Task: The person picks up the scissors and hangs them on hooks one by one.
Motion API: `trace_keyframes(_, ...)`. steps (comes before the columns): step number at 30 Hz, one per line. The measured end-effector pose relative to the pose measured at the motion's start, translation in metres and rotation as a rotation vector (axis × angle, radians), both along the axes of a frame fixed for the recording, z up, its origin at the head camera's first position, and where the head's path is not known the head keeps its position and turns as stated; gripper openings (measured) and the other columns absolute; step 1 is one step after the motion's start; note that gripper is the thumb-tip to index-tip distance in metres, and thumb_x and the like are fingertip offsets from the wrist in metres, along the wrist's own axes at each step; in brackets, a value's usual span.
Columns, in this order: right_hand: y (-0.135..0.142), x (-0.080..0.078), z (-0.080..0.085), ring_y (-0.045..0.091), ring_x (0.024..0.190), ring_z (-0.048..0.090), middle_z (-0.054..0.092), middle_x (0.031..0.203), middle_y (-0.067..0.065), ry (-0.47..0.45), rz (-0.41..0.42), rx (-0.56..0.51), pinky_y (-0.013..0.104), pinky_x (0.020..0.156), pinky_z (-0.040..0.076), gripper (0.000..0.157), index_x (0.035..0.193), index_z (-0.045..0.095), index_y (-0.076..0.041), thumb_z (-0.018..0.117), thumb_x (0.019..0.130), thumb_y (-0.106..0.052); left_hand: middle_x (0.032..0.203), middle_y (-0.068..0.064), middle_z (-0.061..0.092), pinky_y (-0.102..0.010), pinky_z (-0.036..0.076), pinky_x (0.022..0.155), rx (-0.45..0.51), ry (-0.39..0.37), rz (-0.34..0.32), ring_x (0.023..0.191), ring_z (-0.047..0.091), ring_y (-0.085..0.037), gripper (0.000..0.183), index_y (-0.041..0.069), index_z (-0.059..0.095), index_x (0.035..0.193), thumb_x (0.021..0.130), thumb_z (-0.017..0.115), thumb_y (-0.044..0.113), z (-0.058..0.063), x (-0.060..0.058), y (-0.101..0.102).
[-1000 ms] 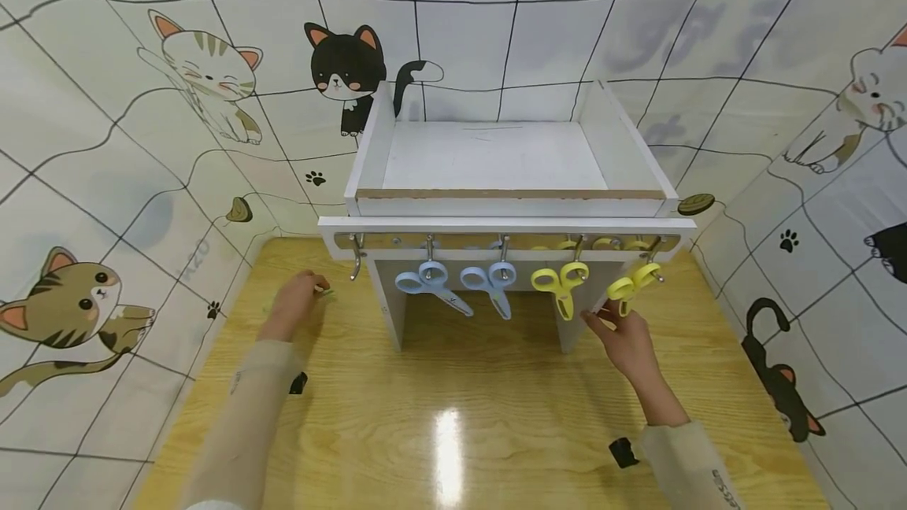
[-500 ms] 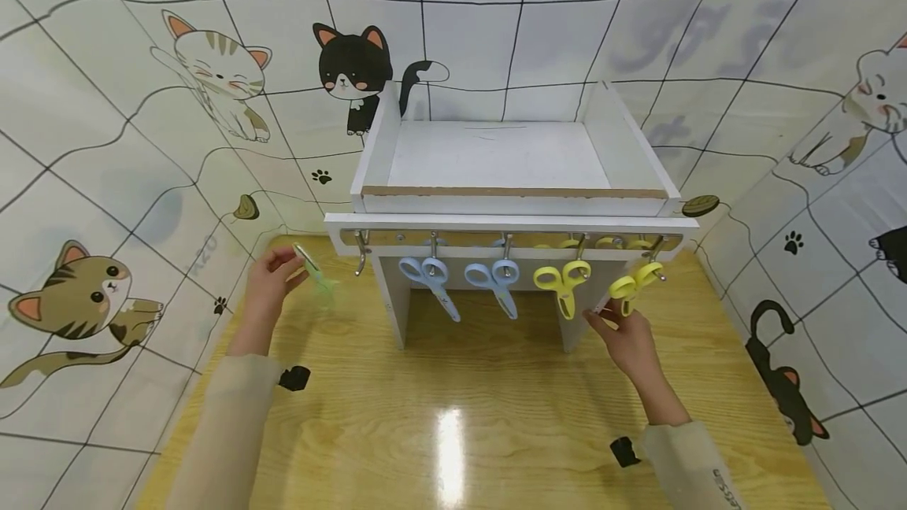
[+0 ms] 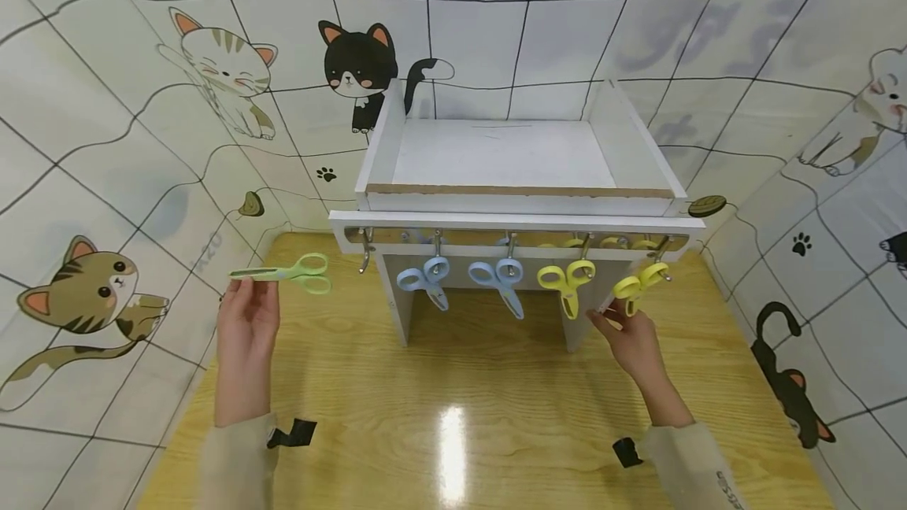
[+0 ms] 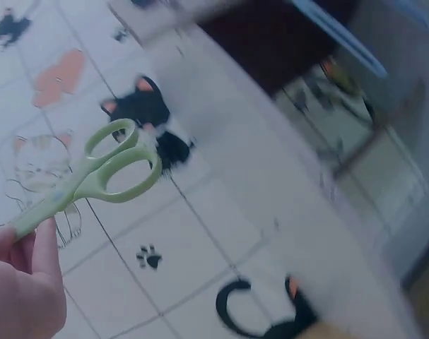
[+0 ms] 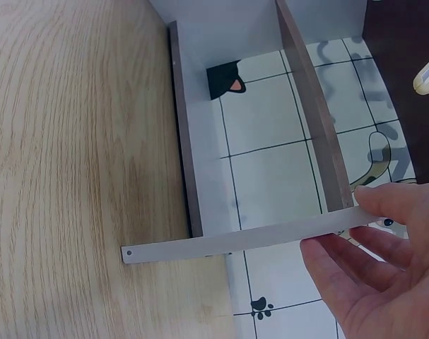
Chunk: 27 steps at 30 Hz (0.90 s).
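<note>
My left hand (image 3: pixel 248 317) pinches a pair of light green scissors (image 3: pixel 285 273) by the blade end, left of a white stand (image 3: pixel 517 223). The scissors' finger loops point right, toward the stand; in the left wrist view the green scissors (image 4: pixel 76 182) are held between thumb and fingers. My right hand (image 3: pixel 634 341) grips the front edge of the stand's right side panel (image 5: pixel 256 236), thumb on one side and fingers on the other. Blue scissors (image 3: pixel 429 282), more blue scissors (image 3: pixel 512 299), yellow scissors (image 3: pixel 568 290) and a second yellow pair (image 3: pixel 630 287) hang from the front hooks.
The leftmost metal hook (image 3: pixel 365 250) has nothing on it. An open white tray (image 3: pixel 503 156) forms the stand's top. All stands on a wood-grain table (image 3: pixel 383 431), with cat-print walls (image 3: pixel 482 38) behind and at both sides. Black straps (image 3: pixel 301 432) hang at the wrists.
My left hand has lifted the green scissors off the table and turned, swinging them level. The leftmost blue scissors have swung on their hook. My right hand keeps its grip on the panel.
</note>
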State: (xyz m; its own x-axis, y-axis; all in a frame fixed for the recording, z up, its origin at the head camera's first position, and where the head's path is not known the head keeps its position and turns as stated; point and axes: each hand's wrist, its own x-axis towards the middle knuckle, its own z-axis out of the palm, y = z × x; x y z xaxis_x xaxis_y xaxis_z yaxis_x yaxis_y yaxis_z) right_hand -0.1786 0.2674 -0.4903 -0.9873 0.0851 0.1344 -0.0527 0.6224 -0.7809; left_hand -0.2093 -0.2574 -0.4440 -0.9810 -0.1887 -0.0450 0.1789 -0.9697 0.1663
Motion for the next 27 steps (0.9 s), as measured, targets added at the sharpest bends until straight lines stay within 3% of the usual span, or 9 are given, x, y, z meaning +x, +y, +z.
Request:
trace_keyframes(4,0.000,0.000,-0.001,0.051,0.118,0.060,0.061,0.127,0.031,-0.001,-0.002,0.001,0.062,0.093,0.053,0.034,0.126,0.058,0.006,0.057,0.101,-0.017,0.095,-0.027,0.063,-0.048,0.061,0.086,0.293,0.169,-0.103,0.093,0.067,-0.040,0.016,-0.010,0.059,0.100,0.101,0.043,-0.004,0.007,0.023,0.013)
trace_keyframes(8,0.001,-0.001,-0.002,0.050,0.118,0.061,0.061,0.128,0.031,0.000,-0.004,-0.001,0.061,0.093,0.053,0.035,0.127,0.058,0.005,0.057,0.101,-0.017,0.097,-0.033,0.063,-0.052,0.059,0.090,0.401,0.341,-0.201,0.099,0.064,-0.046,0.028,-0.017,0.058,0.102,0.105,0.038,0.003,0.018,0.037,0.035)
trace_keyframes(10,0.001,-0.001,-0.002,0.050,0.118,0.061,0.061,0.127,0.031,0.002,-0.005,0.001,0.061,0.093,0.053,0.035,0.127,0.058,0.006,0.057,0.101,-0.017,0.100,-0.033,0.062,-0.051,0.057,0.093,0.419,0.399,-0.217,0.100,0.063,-0.046,0.031,-0.018,0.057,0.103,0.106,0.036,0.005,0.024,0.040,0.046)
trace_keyframes(18,0.001,-0.002,-0.005,0.049,0.117,0.061,0.062,0.126,0.030,0.007,-0.007,-0.002,0.062,0.093,0.053,0.034,0.126,0.059,0.005,0.057,0.101,-0.017,0.101,-0.032,0.061,-0.048,0.057,0.095,0.480,0.404,-0.166,0.098,0.060,-0.043,0.027,-0.018,0.059,0.102,0.104,0.038,-0.002,0.037,0.043,0.084)
trace_keyframes(27,0.001,-0.001,-0.004,0.050,0.116,0.062,0.062,0.125,0.031,0.012,-0.011,0.001,0.061,0.092,0.053,0.032,0.124,0.060,0.006,0.057,0.101,-0.016,0.102,-0.028,0.063,-0.045,0.057,0.097,0.454,0.354,-0.201,0.102,0.064,-0.040,0.026,-0.014,0.059,0.102,0.105,0.037,0.000,0.026,0.041,0.100)
